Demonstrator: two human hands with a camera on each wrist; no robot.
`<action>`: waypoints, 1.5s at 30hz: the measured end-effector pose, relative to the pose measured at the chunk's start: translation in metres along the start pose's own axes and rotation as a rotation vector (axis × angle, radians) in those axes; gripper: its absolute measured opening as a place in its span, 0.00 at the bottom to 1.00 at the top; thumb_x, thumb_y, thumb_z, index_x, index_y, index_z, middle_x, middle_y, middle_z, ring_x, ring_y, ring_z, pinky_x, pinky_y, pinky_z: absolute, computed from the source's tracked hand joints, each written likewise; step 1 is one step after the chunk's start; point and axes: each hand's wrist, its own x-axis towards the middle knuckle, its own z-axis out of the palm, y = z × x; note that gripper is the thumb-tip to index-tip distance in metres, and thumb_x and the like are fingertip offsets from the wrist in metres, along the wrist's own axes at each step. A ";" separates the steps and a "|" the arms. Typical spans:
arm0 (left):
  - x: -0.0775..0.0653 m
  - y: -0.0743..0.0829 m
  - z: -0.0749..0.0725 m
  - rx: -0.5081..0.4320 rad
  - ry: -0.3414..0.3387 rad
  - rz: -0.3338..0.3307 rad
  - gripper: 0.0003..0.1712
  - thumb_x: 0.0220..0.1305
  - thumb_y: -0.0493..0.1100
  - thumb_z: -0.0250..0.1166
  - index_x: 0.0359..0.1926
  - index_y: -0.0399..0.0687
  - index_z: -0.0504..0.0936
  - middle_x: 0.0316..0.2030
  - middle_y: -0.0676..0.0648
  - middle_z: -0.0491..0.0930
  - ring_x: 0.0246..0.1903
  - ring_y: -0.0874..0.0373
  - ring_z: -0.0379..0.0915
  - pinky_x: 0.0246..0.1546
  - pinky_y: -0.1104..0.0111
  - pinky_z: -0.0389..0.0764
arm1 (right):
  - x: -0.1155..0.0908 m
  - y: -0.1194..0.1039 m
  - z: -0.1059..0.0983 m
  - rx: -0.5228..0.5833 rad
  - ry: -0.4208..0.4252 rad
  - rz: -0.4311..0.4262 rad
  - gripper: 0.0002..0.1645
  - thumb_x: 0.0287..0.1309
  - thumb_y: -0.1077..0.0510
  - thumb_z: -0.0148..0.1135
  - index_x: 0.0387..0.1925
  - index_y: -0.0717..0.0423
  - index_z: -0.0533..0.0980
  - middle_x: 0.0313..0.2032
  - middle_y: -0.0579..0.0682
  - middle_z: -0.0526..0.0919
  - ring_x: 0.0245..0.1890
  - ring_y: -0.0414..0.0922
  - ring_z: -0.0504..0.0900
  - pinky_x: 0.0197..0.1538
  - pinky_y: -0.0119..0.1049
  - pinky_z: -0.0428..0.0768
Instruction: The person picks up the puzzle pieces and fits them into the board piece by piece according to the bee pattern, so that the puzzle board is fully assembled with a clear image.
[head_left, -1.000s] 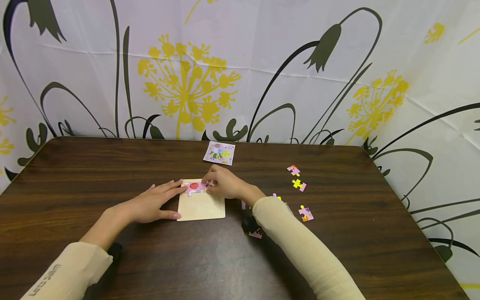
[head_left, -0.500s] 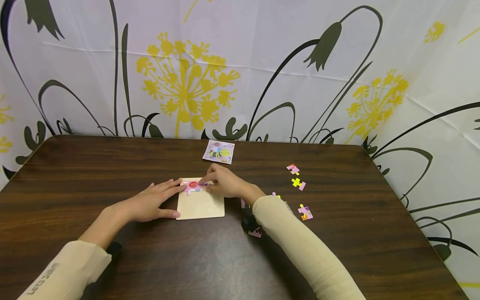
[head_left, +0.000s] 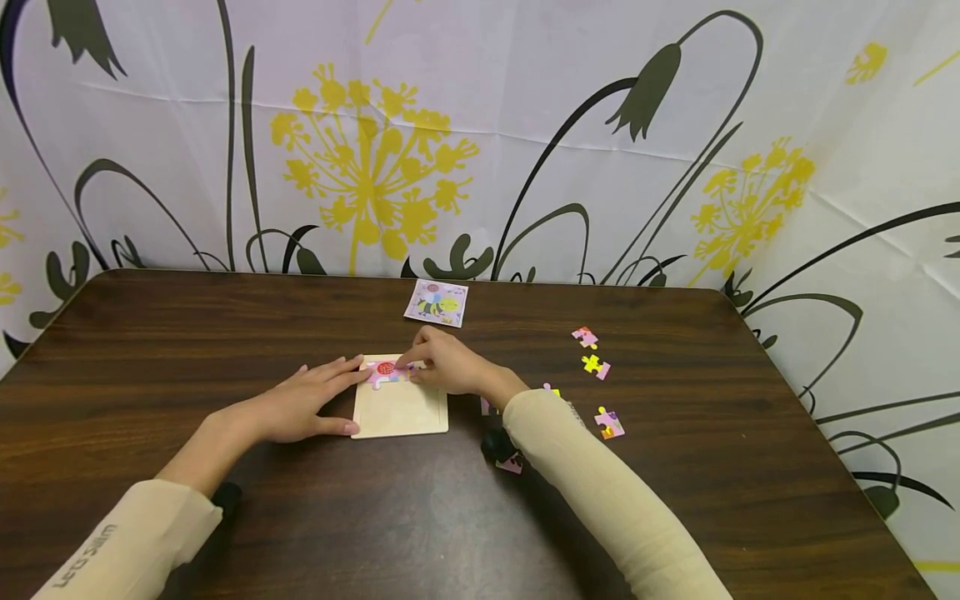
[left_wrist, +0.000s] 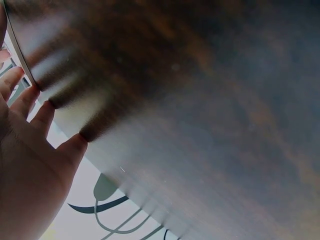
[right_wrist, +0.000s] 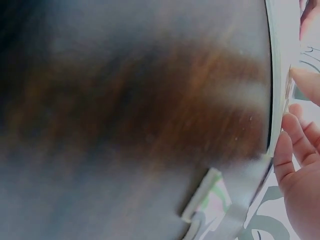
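Observation:
A pale square puzzle board (head_left: 401, 414) lies on the dark wooden table. Along its top edge sits a pink puzzle piece (head_left: 385, 370) with a red round shape. My left hand (head_left: 303, 404) rests at the board's left side, fingertips by the upper corner and thumb by the lower one; its straight fingers also show in the left wrist view. My right hand (head_left: 450, 364) pinches another puzzle piece at the board's top, its index finger reaching toward the red shape. That piece is mostly hidden under the fingers. In the right wrist view, thumb and curled fingers meet the board's edge.
A card with a bee picture (head_left: 437, 302) lies behind the board. Several loose puzzle pieces (head_left: 609, 422) are scattered to the right, some partly hidden by the right sleeve (head_left: 600, 492). A flowered curtain (head_left: 525, 142) hangs behind the table.
My right index finger has shifted slightly left along the board's top, toward the red shape. The left hand stays in place, and the whole view has shifted a little.

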 end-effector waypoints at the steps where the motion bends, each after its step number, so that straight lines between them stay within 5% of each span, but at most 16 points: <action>1: 0.000 0.000 0.000 0.001 0.000 0.000 0.48 0.53 0.63 0.61 0.67 0.41 0.57 0.67 0.33 0.49 0.65 0.36 0.42 0.55 0.35 0.44 | 0.000 0.000 0.000 -0.001 0.001 0.000 0.13 0.55 0.62 0.62 0.44 0.55 0.81 0.35 0.50 0.69 0.33 0.44 0.68 0.34 0.27 0.65; 27: 0.001 -0.001 0.002 0.009 -0.001 -0.010 0.48 0.53 0.63 0.61 0.68 0.42 0.56 0.67 0.34 0.49 0.65 0.37 0.43 0.56 0.36 0.44 | -0.011 0.003 -0.023 0.137 -0.053 0.039 0.17 0.58 0.58 0.61 0.49 0.57 0.77 0.38 0.49 0.80 0.37 0.40 0.75 0.40 0.26 0.72; 36: 0.000 -0.001 0.002 0.005 0.008 -0.008 0.49 0.52 0.64 0.61 0.67 0.41 0.57 0.67 0.34 0.49 0.65 0.36 0.43 0.56 0.36 0.44 | -0.028 0.017 -0.042 0.208 -0.110 0.085 0.17 0.57 0.57 0.61 0.49 0.56 0.77 0.31 0.45 0.76 0.34 0.40 0.73 0.38 0.27 0.71; 45: 0.000 0.000 0.001 -0.003 0.004 -0.016 0.50 0.52 0.64 0.62 0.68 0.41 0.56 0.67 0.34 0.49 0.65 0.36 0.42 0.57 0.36 0.43 | -0.057 0.046 -0.067 0.214 -0.115 0.189 0.19 0.56 0.57 0.63 0.49 0.58 0.77 0.42 0.51 0.80 0.43 0.41 0.76 0.49 0.34 0.73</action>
